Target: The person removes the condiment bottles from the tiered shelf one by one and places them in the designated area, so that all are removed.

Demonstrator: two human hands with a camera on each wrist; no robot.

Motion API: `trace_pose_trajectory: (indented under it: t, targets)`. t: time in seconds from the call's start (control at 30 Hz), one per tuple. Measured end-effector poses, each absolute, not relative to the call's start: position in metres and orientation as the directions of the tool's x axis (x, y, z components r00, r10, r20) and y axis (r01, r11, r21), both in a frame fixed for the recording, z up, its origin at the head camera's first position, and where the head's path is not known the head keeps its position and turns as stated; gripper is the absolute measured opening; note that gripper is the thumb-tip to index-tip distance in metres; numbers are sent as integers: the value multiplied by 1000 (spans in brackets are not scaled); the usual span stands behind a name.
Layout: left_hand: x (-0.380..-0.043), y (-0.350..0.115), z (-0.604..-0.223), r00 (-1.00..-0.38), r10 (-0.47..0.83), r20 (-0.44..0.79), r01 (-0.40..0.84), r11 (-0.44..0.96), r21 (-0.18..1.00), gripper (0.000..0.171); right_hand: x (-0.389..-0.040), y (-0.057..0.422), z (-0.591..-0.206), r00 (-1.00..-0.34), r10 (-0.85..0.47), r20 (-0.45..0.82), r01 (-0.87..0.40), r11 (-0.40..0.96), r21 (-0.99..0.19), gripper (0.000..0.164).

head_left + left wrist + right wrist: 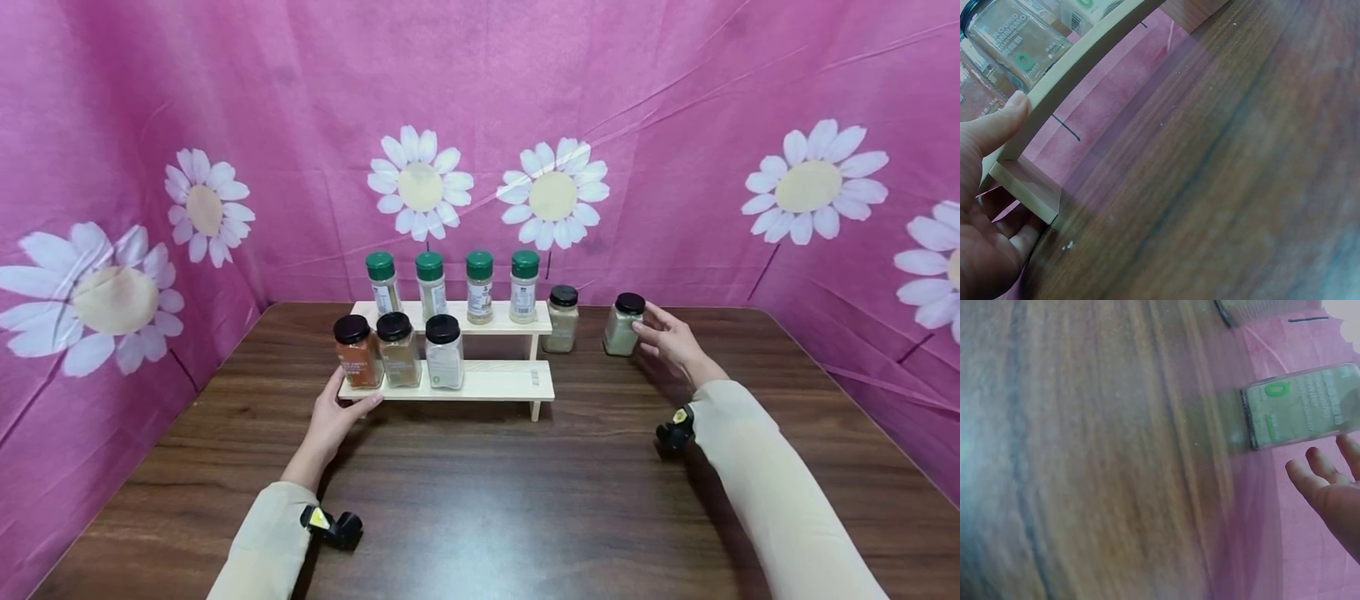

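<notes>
My left hand (335,418) grips the left end of a light wooden two-step rack (495,385); in the left wrist view the thumb (1005,124) lies along the lower shelf's edge with fingers beneath. On that lower shelf stand three black-capped spice jars: a red-orange one (360,367), a brown one (401,364) and a whitish one (446,364). To the right, my right hand (670,343) is at the side of an upright black-capped jar of pale green seasoning (621,333). Its fingers (1324,465) are extended right beside the glass in the right wrist view.
Several green-capped spice bottles (480,292) line the upper step. Another black-capped jar (562,325) stands on the brown wooden table (480,500), close by the rack's right end. A pink cloth (480,83) with daisies hangs behind and around the table.
</notes>
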State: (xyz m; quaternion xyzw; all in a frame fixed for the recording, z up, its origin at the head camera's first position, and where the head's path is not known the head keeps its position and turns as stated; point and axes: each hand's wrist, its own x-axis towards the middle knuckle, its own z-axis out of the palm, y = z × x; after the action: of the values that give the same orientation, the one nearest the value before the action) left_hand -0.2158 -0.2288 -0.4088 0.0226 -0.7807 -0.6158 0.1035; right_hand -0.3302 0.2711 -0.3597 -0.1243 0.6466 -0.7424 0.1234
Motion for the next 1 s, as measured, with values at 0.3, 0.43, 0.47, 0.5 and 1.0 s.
trace_pose_trajectory:
  t: [0.3, 0.43, 0.47, 0.5, 1.0]
  targets:
    - [-212, -230, -412, -980, -168, 109, 66, 245, 967, 75, -333, 263, -375, -984, -179, 20, -20, -3, -1000, 74]
    - [-212, -228, -413, -980, -168, 105, 65, 231, 971, 76, -325, 263, -369, -982, -190, 8, -4, -20, -1000, 71]
    - [-212, -228, -413, -980, -167, 105, 65, 230, 971, 76, -324, 264, -370, -982, -189, 16, -12, -23, -1000, 72]
    - [-212, -228, -413, -980, -166, 105, 65, 228, 971, 77, -323, 265, -372, -982, -189, 27, -25, -16, -1000, 73]
    - [-217, -224, -410, -982, -157, 105, 68, 223, 972, 77, -297, 264, -380, -994, -106, 20, -14, -57, -998, 77]
